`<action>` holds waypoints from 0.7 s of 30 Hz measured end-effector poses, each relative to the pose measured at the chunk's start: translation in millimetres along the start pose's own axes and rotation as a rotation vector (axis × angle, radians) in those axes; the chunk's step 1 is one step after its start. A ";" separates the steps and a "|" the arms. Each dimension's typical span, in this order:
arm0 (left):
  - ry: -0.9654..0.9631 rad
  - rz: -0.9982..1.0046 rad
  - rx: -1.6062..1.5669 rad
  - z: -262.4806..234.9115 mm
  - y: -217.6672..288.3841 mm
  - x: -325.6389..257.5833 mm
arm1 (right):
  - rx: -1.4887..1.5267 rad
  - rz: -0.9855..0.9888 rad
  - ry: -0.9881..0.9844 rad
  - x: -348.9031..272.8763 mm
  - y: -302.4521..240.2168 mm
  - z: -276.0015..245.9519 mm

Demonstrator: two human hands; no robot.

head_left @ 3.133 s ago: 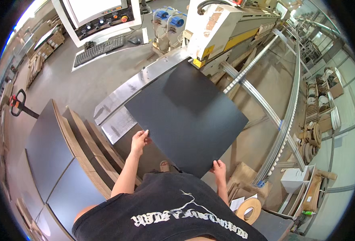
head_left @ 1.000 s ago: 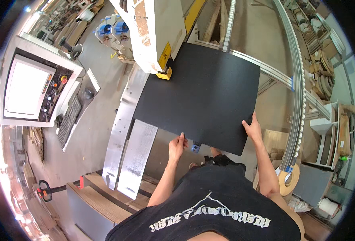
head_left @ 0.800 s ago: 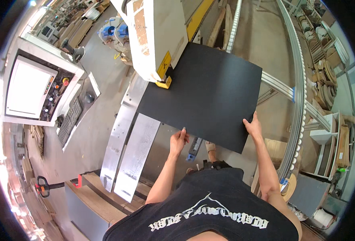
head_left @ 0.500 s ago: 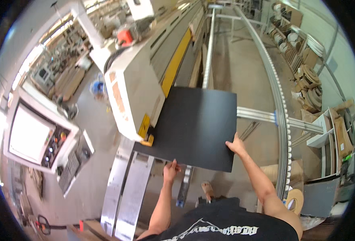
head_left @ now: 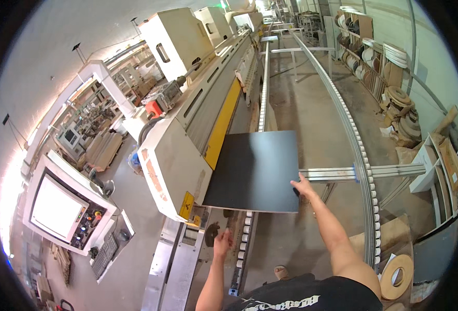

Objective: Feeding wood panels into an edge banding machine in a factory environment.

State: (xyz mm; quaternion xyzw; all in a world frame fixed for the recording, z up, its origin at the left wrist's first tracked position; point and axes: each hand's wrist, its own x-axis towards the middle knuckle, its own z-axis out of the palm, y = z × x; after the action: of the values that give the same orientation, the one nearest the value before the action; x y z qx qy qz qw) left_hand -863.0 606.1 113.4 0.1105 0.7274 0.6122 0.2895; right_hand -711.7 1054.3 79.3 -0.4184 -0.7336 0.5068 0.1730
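As panel [head_left: 257,173] lies flat, long axis unclear

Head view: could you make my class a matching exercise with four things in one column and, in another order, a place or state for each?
Things
1. Right hand
2. Left hand
3. Dark panel
4. Tan roll

Places and states
a. Ring-shaped, at the picture's lower right
b. Apart from the panel, just below its near edge in the picture
c. Flat and square-cornered, alongside the white machine
d. At the panel's right edge

Pairs: 1-d, 2-b, 3-c, 4-a
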 end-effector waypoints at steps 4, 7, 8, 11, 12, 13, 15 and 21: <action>0.099 -0.131 0.113 -31.2 -32.5 -78.6 | 0.449 0.031 0.061 -11.6 15.7 9.7; 0.239 -0.236 0.033 -54.1 -59.0 -148.4 | 0.820 0.221 0.025 -46.4 41.2 26.6; 0.289 -0.281 0.039 -61.6 -71.4 -166.5 | 0.819 0.225 0.020 -60.3 51.8 35.6; 0.417 -0.224 0.207 -82.6 -120.1 -210.6 | 0.863 0.387 -0.011 -111.3 80.5 69.5; 0.417 -0.232 0.206 -83.1 -126.0 -217.2 | 0.836 0.412 -0.043 -132.2 83.5 86.8; 0.407 -0.258 0.217 -82.9 -134.1 -227.0 | 0.776 0.359 -0.130 -155.3 86.5 104.7; 0.319 -0.295 0.365 -78.6 -125.4 -239.2 | 0.644 0.241 -0.235 -202.6 86.1 140.5; 0.249 -0.200 0.547 -68.0 -103.4 -245.4 | 0.059 -0.750 -0.245 -344.5 -62.6 189.4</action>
State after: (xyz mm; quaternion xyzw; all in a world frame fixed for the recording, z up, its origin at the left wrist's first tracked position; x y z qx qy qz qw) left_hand -682.5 400.1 90.5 0.0366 0.9022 0.3713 0.2165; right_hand -664.2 660.5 112.8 -0.0527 -0.8359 0.4753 0.2694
